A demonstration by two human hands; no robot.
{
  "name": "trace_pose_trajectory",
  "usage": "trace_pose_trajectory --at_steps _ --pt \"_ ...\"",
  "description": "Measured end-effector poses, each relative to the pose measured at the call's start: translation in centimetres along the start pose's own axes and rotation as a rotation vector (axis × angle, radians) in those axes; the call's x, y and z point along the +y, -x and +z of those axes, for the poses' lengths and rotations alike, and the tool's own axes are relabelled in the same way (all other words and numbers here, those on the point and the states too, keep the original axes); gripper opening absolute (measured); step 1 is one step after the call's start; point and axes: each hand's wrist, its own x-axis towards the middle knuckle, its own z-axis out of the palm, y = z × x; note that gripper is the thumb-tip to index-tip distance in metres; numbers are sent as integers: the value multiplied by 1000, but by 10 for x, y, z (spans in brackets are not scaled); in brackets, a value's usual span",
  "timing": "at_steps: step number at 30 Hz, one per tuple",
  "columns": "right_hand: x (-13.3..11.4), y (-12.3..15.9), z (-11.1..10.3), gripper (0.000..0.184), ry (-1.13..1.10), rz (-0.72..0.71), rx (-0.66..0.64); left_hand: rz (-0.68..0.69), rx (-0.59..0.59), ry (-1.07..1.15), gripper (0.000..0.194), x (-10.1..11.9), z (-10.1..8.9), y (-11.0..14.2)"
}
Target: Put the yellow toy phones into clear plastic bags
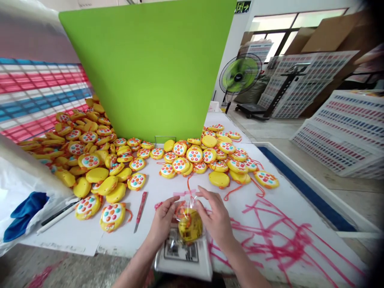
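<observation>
My left hand (164,214) has its thumb and fingers closed on the left edge of a clear plastic bag (189,203). My right hand (216,216) grips the bag's right edge, thumb near the opening. Inside the bag lies a yellow oval toy (191,229), its plain side up, with an orange cord bunched above it. Below the bag is a stack of flat clear bags with black print (183,258). More yellow toys with coloured dots (194,153) lie just beyond my hands, some with orange cords.
A large heap of the toys (99,175) spreads at the left. A red utility knife (141,210), pens (58,218) and a blue cloth (25,216) lie left. A green board (150,72) stands behind. Pink strips (282,240) cover the table's right; a fan (240,76) stands beyond.
</observation>
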Motion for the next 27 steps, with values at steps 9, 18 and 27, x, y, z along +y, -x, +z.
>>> trace_pose_trajectory --at_steps 9,18,27 --pt "-27 -20 13 49 195 -339 -138 265 -96 -421 40 22 10 10" --pt "-2 -20 14 28 -487 372 44 193 -164 -371 39 18 11 9" --pt "128 18 -75 43 -819 989 773 -102 -38 153 50 -22 -9 -10"
